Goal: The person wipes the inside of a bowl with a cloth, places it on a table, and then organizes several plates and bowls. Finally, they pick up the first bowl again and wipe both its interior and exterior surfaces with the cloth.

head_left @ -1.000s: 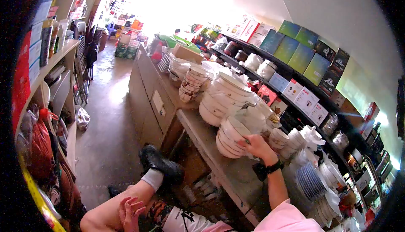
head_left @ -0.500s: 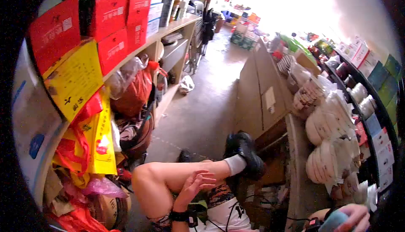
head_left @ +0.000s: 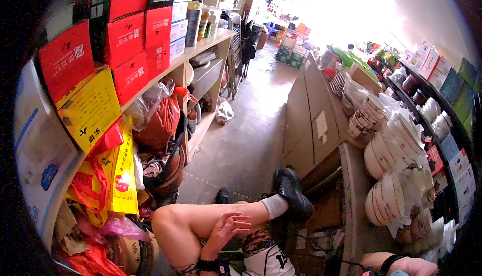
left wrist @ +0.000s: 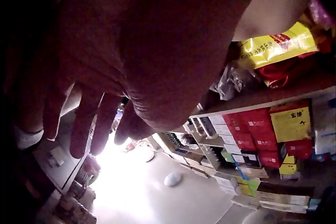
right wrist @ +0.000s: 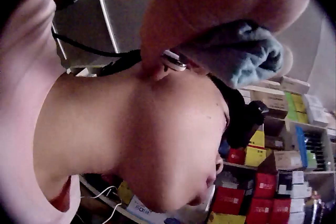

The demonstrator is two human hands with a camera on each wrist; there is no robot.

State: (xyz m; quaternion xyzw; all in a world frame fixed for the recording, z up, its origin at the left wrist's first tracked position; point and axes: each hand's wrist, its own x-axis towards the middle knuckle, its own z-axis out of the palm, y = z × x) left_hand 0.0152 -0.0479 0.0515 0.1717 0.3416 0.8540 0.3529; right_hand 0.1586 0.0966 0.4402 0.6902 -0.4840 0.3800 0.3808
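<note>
My left hand (head_left: 227,230) rests over the bare crossed leg (head_left: 201,221), its fingers loosely extended and nothing in them. In the left wrist view that palm (left wrist: 152,45) and spread fingers fill the upper part in shadow. At the lower right of the head view is my right hand (head_left: 412,266), raised close to the camera and cut off by the frame edge. A crumpled blue-grey cloth (right wrist: 244,58) bunches in that hand (right wrist: 226,3) in the right wrist view, held up beside the person's own head and neck.
Stacked white bowls (head_left: 384,200) in plastic stand on the counter (head_left: 359,195) at right. Red boxes (head_left: 125,35) and a yellow bag (head_left: 118,170) fill the left shelving. A black shoe (head_left: 293,195) is near the counter's base; an aisle floor (head_left: 246,125) runs ahead.
My right hand has left the bowl stack, come back toward the body with the cloth, and risen close to the head. The head view has swung left. The left hand stays over the leg.
</note>
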